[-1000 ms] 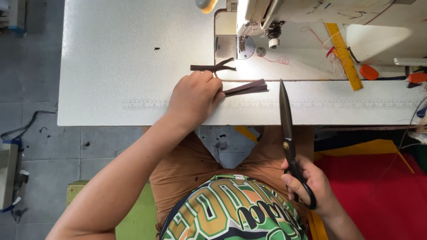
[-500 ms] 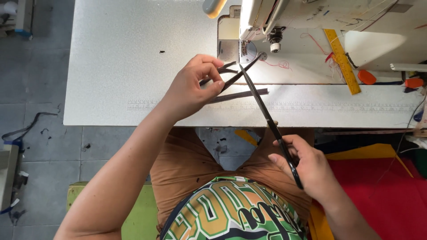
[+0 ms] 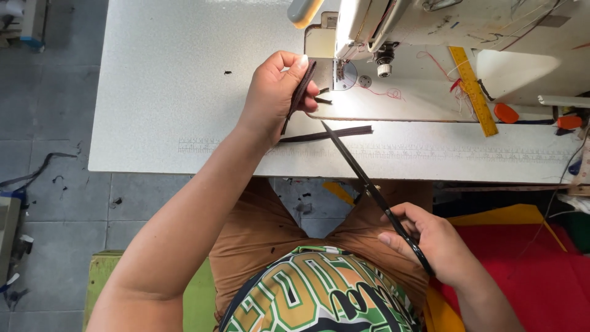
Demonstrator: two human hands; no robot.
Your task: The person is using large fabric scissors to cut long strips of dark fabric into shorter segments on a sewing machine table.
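Note:
My left hand (image 3: 275,92) is raised over the white table (image 3: 172,92) just left of the sewing machine's needle, fingers closed on a dark brown strip (image 3: 299,95) that stands nearly upright. A second dark strip (image 3: 329,133) lies flat on the table below that hand. My right hand (image 3: 433,243) is low over my lap and grips the handles of long black scissors (image 3: 359,172). Their blades are together and point up-left, the tip just above the flat strip.
A white sewing machine (image 3: 430,24) occupies the table's far right, with a yellow ruler (image 3: 472,89), red thread and orange pieces (image 3: 505,112) on its bed. Red and yellow fabric (image 3: 528,258) lies at the lower right. A green stool (image 3: 200,301) and grey tiled floor are below.
My left hand lifted one strip off the table and turned it upright. The scissors swung from pointing straight up to pointing up-left at the strips, then drew back slightly toward me.

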